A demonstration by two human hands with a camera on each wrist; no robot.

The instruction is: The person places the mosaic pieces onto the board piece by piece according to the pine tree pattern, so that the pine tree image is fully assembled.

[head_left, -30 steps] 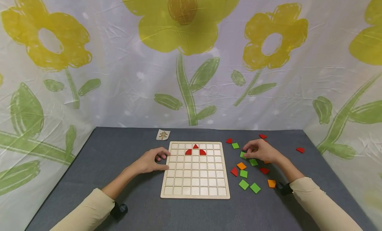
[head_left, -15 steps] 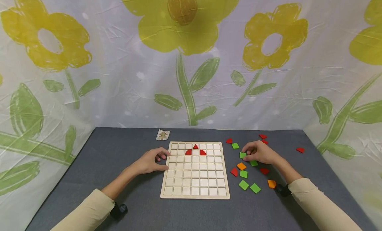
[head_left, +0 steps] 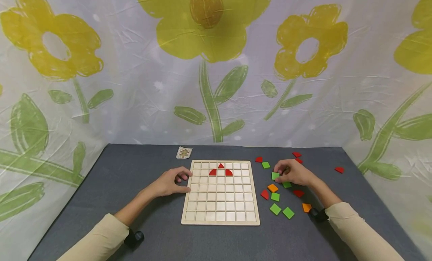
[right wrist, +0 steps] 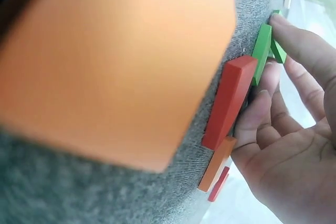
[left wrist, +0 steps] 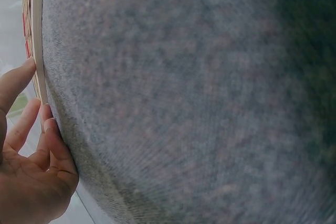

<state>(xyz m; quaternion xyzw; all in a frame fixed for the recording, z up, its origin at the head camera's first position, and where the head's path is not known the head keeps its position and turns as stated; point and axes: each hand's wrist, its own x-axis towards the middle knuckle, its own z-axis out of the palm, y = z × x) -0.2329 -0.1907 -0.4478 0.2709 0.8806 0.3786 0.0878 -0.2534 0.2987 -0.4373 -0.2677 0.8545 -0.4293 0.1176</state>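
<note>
At its left edge, the wooden grid board (head_left: 220, 206) is touched by my left hand (head_left: 168, 181), its thumb and index finger set apart along the rim. The left wrist view shows that hand (left wrist: 37, 166) with fingertips against the board's side (left wrist: 38, 30). My right hand (head_left: 295, 172) pinches a green square tile (head_left: 275, 176) between thumb and fingers, just right of the board. In the right wrist view this tile (right wrist: 279, 51) tilts off the table, behind another green tile (right wrist: 262, 53). A red triangle (head_left: 221, 165) and two red quarter-round pieces (head_left: 212, 172) lie in the board's upper cells.
Around the right hand lie several loose tiles, among them a green square (head_left: 288, 213), an orange square (head_left: 272, 188) and a red piece (head_left: 264, 194). A small pattern card (head_left: 184, 152) rests behind the board. Flower-printed cloth (head_left: 162, 103) hangs beyond the dark table (head_left: 152, 234).
My right hand has shifted slightly left and now has the green square tile lifted a little between its fingers. The left hand and the board stay where they were.
</note>
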